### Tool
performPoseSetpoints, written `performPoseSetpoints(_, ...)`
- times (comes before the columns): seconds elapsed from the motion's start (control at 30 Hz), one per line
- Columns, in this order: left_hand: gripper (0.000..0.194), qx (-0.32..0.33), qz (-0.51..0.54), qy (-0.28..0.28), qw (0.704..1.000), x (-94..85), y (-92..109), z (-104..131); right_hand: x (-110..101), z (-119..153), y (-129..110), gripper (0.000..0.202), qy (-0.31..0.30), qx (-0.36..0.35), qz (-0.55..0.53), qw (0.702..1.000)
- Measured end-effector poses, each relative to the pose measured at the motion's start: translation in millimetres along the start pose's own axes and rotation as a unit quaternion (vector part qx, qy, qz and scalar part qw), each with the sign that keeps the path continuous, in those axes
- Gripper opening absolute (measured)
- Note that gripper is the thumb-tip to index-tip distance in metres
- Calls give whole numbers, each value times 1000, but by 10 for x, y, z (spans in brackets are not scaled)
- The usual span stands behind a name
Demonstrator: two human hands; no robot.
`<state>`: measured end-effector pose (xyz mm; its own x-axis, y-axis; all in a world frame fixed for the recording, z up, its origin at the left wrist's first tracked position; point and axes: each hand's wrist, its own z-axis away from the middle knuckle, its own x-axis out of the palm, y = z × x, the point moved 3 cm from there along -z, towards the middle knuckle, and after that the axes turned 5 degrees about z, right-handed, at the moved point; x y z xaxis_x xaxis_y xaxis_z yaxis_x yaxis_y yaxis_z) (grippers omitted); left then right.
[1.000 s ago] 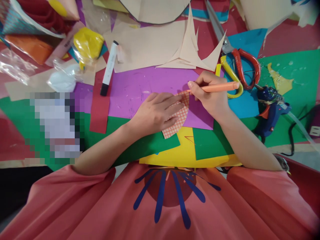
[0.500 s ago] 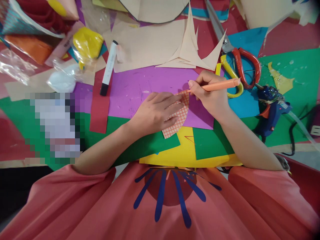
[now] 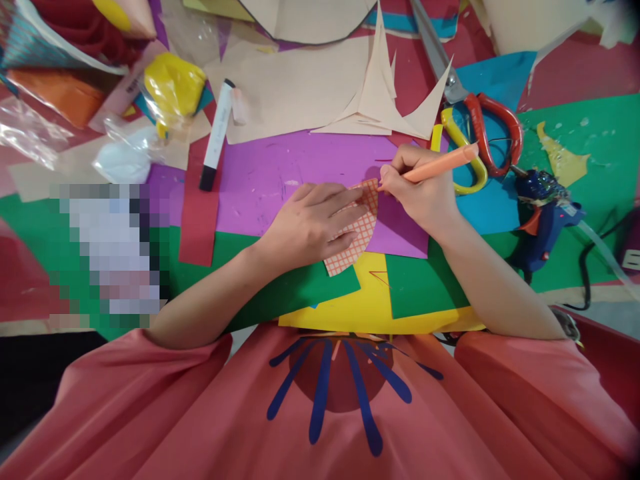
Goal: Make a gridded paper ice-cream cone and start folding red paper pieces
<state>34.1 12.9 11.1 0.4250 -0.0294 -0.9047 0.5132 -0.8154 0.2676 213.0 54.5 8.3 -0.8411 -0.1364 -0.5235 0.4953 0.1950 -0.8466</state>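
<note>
- The orange plastic marker pen [image 3: 440, 164] is pinched by the fingers of the right hand [image 3: 425, 193], which are closed on the barrel near the tip.
- The orange-and-white checked paper piece with a curved edge [image 3: 364, 233] is pressed flat by the left hand [image 3: 314, 220], whose fingers are slightly spread and close on nothing; it is laid over the purple sheet [image 3: 260, 160], its lower part above green paper.
- A stray line could be left on the purple sheet if the tip is slipped off the paper edge.
- The paper could be turned if it is pressed too lightly, or the fingertips marked if the tip is brought too near them.
- The pen's tip is pointed leftward and slightly toward the body; its long axis is slanted, the blunt end being farther right and away.
- The visible part of the paper is slanted from far right to near left; the rest is hidden.
- The yellow looped handle [image 3: 457, 143] could be knocked by the pen's blunt end, which is held beside or above it.
</note>
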Motion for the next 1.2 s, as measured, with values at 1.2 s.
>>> performPoseSetpoints(1.2,42,-305,-52,37,950,-478,-783,161,-96,11,47,18,63,82,-277,955)
